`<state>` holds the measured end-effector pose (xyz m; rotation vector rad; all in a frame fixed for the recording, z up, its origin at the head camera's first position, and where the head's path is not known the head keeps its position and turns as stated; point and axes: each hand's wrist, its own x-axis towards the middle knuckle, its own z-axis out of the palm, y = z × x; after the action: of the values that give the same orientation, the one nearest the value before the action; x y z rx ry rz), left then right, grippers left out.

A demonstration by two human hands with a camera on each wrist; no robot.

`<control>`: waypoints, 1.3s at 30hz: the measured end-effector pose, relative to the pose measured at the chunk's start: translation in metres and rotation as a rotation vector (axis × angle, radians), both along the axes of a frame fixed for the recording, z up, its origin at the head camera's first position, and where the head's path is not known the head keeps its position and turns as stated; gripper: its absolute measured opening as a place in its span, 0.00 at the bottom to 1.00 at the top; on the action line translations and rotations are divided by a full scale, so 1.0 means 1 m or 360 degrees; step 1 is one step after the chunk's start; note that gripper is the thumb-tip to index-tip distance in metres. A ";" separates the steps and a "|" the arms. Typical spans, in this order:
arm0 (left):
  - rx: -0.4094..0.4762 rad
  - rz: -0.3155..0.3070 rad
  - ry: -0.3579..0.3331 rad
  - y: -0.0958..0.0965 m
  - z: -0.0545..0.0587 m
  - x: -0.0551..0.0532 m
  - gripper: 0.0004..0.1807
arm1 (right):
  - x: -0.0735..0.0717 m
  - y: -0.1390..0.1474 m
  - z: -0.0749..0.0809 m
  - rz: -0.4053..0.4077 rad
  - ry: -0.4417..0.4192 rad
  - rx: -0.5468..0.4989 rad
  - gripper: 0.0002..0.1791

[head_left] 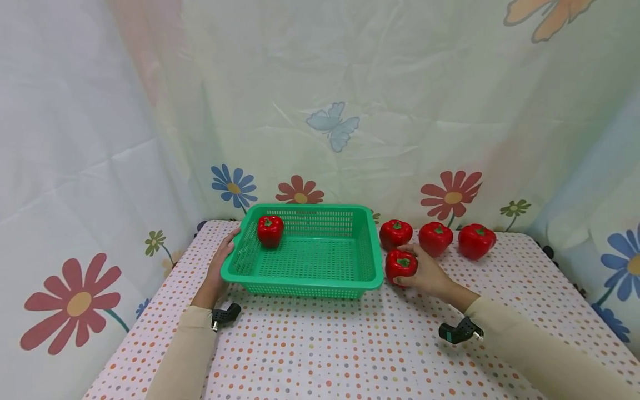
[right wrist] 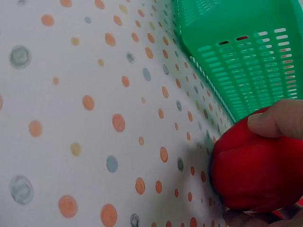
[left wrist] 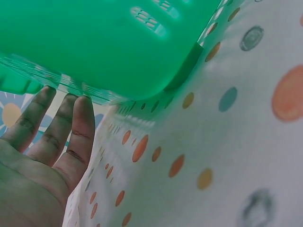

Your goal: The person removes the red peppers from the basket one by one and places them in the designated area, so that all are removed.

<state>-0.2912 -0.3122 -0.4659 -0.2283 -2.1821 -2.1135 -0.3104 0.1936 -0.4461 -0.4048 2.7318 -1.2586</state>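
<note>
My right hand [head_left: 425,272] grips a red bell pepper [head_left: 400,265] just right of the green basket [head_left: 310,290]. In the right wrist view, the thumb lies on one side of this pepper [right wrist: 258,163] and fingers curl under the other. My left hand [head_left: 218,269] is at the basket's left side. The left wrist view shows its fingers [left wrist: 83,125] fairly straight, their tips at the basket's wall [left wrist: 109,56]. Inside the basket, at its back left, another red pepper [head_left: 270,231] stands with its green stem up.
Behind and to the right of my right hand stand three more red peppers [head_left: 395,234], [head_left: 436,238], [head_left: 476,241] in a row. A dotted cloth [head_left: 300,350] covers the table. A flowered curtain [head_left: 380,139] hangs along the back and sides.
</note>
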 end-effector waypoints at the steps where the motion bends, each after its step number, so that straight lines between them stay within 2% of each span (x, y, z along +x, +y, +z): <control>1: -0.0001 0.0001 0.0000 0.000 0.000 0.000 0.30 | 0.000 0.000 0.000 0.0003 -0.0012 -0.0001 0.48; 7: 0.0009 0.0001 -0.0004 0.001 0.000 0.000 0.30 | 0.003 0.003 0.007 0.0031 -0.0071 0.0008 0.48; 14: -0.0018 0.0020 -0.0039 0.002 0.002 0.000 0.29 | 0.013 0.004 0.025 0.0030 0.0041 0.0076 0.44; 17: -0.0022 0.0021 -0.0033 0.002 0.003 0.000 0.29 | 0.022 -0.004 0.042 -0.0021 0.0089 0.0129 0.40; 20: -0.0014 0.0023 -0.0020 0.002 0.004 0.001 0.29 | 0.032 -0.018 0.064 -0.0018 0.0125 0.0095 0.39; 23: -0.0008 0.0024 -0.0016 0.002 0.004 0.002 0.29 | 0.041 -0.036 0.086 0.0045 0.0140 0.0040 0.40; 26: -0.0002 0.0035 -0.0022 0.000 0.004 0.004 0.29 | 0.043 -0.058 0.102 0.0136 0.0142 -0.0010 0.41; 29: 0.0008 0.0051 -0.0031 -0.002 0.003 0.006 0.29 | 0.039 -0.083 0.111 0.0233 0.0126 -0.0085 0.42; 31: 0.0010 0.0046 -0.0036 -0.002 0.002 0.006 0.29 | 0.031 -0.099 0.114 0.0315 0.0066 -0.0195 0.42; 36: 0.0013 0.0017 -0.0021 0.000 0.002 0.002 0.29 | 0.005 -0.137 0.115 0.0568 -0.0298 -0.0566 0.43; 39: -0.0005 0.0016 0.0011 0.002 0.001 0.000 0.29 | -0.013 -0.162 0.111 0.0636 -0.0457 -0.0709 0.43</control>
<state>-0.2909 -0.3105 -0.4646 -0.2238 -2.1787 -2.1009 -0.3236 0.0319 -0.3347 -0.7030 1.9971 -1.6412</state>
